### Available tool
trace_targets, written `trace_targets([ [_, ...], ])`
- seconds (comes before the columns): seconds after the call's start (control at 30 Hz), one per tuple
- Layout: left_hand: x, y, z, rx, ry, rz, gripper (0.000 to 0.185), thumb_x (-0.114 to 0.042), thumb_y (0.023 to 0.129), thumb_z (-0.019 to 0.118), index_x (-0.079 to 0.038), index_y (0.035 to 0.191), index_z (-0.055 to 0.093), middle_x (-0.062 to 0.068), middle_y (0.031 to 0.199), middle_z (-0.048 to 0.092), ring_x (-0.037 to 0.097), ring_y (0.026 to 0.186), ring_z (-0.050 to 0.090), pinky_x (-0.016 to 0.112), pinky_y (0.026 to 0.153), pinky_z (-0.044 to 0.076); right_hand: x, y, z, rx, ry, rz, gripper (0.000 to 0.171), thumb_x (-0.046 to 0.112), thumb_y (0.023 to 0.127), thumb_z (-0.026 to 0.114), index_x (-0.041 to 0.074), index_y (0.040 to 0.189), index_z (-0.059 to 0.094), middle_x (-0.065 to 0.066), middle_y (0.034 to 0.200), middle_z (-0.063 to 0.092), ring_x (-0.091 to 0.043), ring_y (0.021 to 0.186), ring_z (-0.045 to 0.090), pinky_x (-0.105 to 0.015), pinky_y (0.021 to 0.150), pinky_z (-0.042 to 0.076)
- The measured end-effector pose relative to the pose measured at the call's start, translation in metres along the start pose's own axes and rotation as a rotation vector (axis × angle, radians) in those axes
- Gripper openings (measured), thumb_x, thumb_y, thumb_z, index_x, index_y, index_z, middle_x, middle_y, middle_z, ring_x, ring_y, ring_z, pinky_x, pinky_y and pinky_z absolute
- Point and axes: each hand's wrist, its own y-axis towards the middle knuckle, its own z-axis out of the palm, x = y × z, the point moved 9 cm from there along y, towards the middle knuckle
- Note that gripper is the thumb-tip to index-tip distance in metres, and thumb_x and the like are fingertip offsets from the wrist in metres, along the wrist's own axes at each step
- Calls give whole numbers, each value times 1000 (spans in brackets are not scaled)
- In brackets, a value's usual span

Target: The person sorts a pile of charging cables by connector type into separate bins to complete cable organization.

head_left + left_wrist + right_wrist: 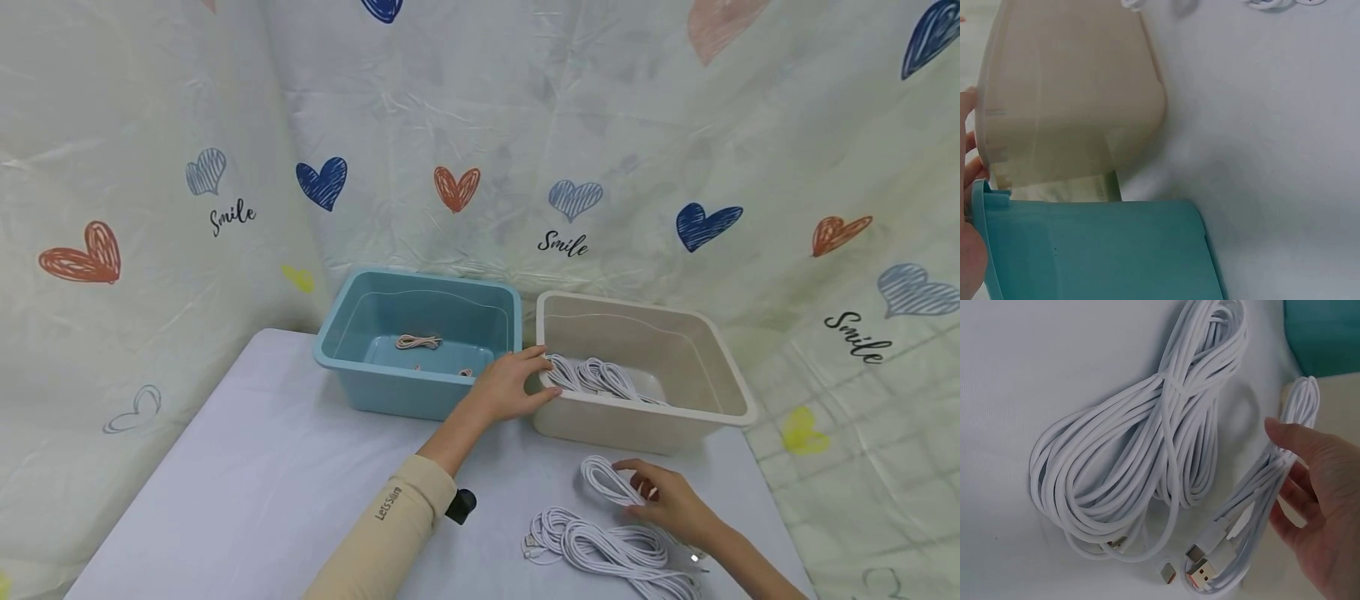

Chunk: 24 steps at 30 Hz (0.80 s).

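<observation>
My right hand (678, 504) pinches a coiled white USB cable (1300, 403) around its middle, a little above the table. In the right wrist view its metal plugs hang at the lower end, and the thumb lies across the coil. Beside it on the table lies a larger pile of white cables (600, 542), bundled in loops. My left hand (510, 387) rests at the near left corner of the beige bin (637, 425), fingers spread and touching its rim. Several white cable coils (600, 377) lie inside that bin.
A blue bin (405, 392) stands left of the beige one, with a small beige cable bundle (417, 342) and smaller bits on its floor. Both bins stand at the back of the white-covered table (247, 467), before a heart-printed curtain (465, 100).
</observation>
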Motion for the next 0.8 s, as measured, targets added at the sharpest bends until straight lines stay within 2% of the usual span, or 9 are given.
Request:
trace_targets([
  [0.17,0,0,0,-1,4,1,44,-43,104,65,-18,139,69,3,164,48,31,142,56,48,116,46,11,3,-4,28,7,5,54,2,75,91,3,124,68,6,87,62,0,74,54,-24,61,51],
  [0.47,0,1,1,-3,2,8,44,-43,104,65,-18,140,69,4,164,47,32,142,56,48,116,47,42,8,-26,-27,-23,-149,56,0,72,94,-1,122,67,6,85,63,-3,75,57,-25,60,53],
  [0.8,1,0,1,0,3,2,44,-43,104,65,-18,140,69,4,165,47,31,142,56,48,116,46,71,17,-57,-36,-57,-182,56,1,73,93,1,123,67,8,84,62,-2,74,58,-23,59,53],
])
